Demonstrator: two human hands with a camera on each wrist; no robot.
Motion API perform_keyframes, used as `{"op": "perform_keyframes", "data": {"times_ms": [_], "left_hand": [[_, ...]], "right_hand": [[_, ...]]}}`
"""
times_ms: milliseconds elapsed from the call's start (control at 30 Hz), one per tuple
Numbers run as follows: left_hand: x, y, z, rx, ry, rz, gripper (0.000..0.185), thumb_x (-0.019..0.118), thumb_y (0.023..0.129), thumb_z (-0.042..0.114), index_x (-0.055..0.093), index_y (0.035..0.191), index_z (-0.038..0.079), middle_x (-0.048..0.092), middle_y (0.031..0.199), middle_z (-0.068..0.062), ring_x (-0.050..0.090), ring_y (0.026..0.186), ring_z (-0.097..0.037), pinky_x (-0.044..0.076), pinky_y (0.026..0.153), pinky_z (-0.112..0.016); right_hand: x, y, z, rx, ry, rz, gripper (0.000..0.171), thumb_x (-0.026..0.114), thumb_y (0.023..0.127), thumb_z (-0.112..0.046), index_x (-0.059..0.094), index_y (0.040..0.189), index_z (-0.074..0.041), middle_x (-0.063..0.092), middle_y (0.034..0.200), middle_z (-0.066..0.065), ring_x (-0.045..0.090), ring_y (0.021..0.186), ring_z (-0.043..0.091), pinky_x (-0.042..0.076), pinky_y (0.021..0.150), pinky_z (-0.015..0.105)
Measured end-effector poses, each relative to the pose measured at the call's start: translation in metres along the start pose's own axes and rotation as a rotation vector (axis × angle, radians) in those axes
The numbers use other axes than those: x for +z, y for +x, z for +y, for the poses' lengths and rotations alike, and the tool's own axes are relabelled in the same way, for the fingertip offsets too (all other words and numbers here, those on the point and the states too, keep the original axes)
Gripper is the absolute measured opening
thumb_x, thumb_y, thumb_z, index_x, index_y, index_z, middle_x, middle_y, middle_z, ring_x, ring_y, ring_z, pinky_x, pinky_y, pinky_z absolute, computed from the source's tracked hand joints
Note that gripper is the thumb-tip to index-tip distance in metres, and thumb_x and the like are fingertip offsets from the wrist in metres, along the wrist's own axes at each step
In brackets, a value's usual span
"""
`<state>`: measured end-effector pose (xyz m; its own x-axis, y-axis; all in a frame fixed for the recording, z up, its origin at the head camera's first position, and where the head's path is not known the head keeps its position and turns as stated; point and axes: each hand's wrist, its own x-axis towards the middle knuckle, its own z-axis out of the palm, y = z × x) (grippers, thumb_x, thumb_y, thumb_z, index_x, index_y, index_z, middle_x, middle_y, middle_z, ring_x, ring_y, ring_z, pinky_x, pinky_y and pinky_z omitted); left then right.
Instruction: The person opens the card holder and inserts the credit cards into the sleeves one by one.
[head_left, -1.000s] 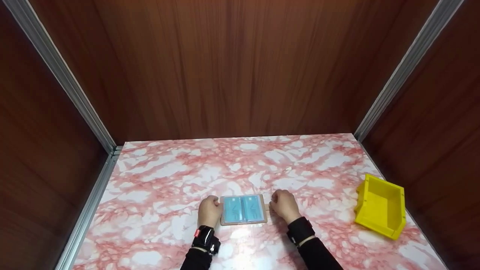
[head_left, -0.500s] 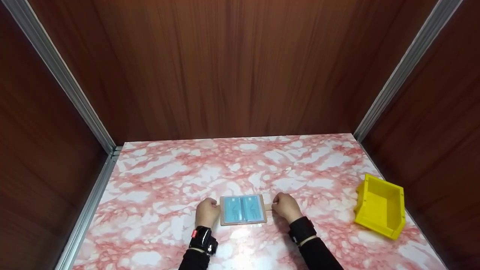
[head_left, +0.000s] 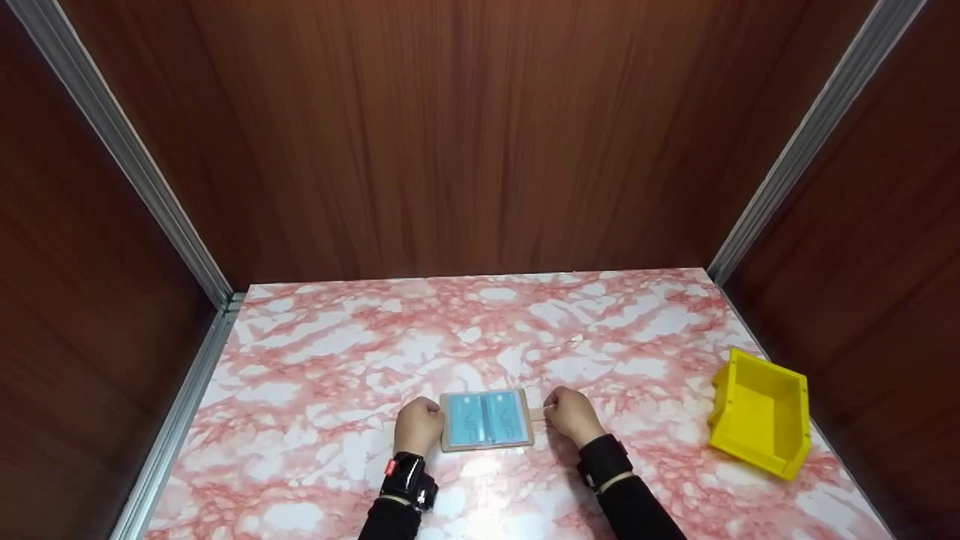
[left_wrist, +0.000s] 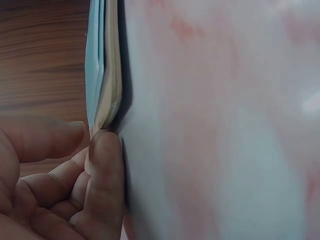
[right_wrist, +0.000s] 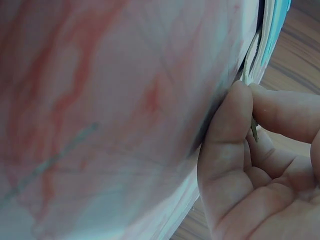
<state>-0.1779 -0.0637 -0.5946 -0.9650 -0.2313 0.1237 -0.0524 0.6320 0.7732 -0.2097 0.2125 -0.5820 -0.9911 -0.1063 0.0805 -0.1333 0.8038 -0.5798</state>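
Note:
A tan card holder (head_left: 487,448) lies spread on the table, with light blue cards (head_left: 468,420) under clear sleeves; "VIP" lettering shows upside down. My left hand (head_left: 418,427) is at its left edge, fingers curled. In the left wrist view the index fingertip (left_wrist: 105,142) meets the holder's corner, and the thumb is close by on the sleeve side. At the other end, a narrow tan strap (head_left: 537,414) sticks out to the right. My right hand (head_left: 572,415) pinches that strap between thumb and index finger, as the right wrist view shows.
To the right stands a yellow plastic bin (head_left: 761,412), tilted in angle near the table's right edge. The table (head_left: 315,337) has a red and white marbled top. Brown wood panels (head_left: 465,135) with metal corner posts enclose it at the back and sides.
My left hand shifted slightly left from the holder's edge, then came back right against it. The right hand moved a little right and down along the strap. The holder stays in place.

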Motion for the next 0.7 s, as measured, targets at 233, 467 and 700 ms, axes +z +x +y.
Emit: {"op": "perform_keyframes", "data": {"times_ms": [233, 467, 700], "left_hand": [[0.001, 0.001, 0.001, -0.001, -0.018, -0.001, 0.005, 0.069, 0.079, 0.006, 0.069, 0.081, 0.001, 0.067, 0.077, -0.009, 0.064, 0.075, -0.030, 0.051, 0.072, -0.044], [-0.001, 0.001, 0.008, -0.039, -0.086, -0.018, 0.006, 0.070, 0.081, 0.008, 0.066, 0.080, 0.003, 0.066, 0.077, -0.008, 0.062, 0.074, -0.026, 0.051, 0.072, -0.041], [-0.002, 0.001, 0.021, 0.003, -0.164, -0.013, 0.006, 0.070, 0.083, 0.009, 0.068, 0.081, 0.004, 0.067, 0.078, -0.006, 0.062, 0.076, -0.023, 0.051, 0.072, -0.039]], "right_hand": [[0.000, 0.001, 0.002, -0.007, 0.000, 0.004, 0.005, 0.067, 0.075, -0.001, 0.065, 0.079, -0.002, 0.064, 0.075, 0.006, 0.059, 0.073, 0.026, 0.050, 0.074, 0.042], [0.000, 0.000, 0.002, -0.003, 0.013, 0.005, 0.005, 0.067, 0.074, -0.001, 0.065, 0.078, -0.003, 0.063, 0.075, 0.005, 0.058, 0.072, 0.024, 0.050, 0.074, 0.041], [0.001, 0.000, 0.003, 0.000, 0.020, -0.011, 0.004, 0.066, 0.076, -0.001, 0.064, 0.079, -0.004, 0.062, 0.074, 0.003, 0.056, 0.070, 0.021, 0.049, 0.072, 0.039]]}}
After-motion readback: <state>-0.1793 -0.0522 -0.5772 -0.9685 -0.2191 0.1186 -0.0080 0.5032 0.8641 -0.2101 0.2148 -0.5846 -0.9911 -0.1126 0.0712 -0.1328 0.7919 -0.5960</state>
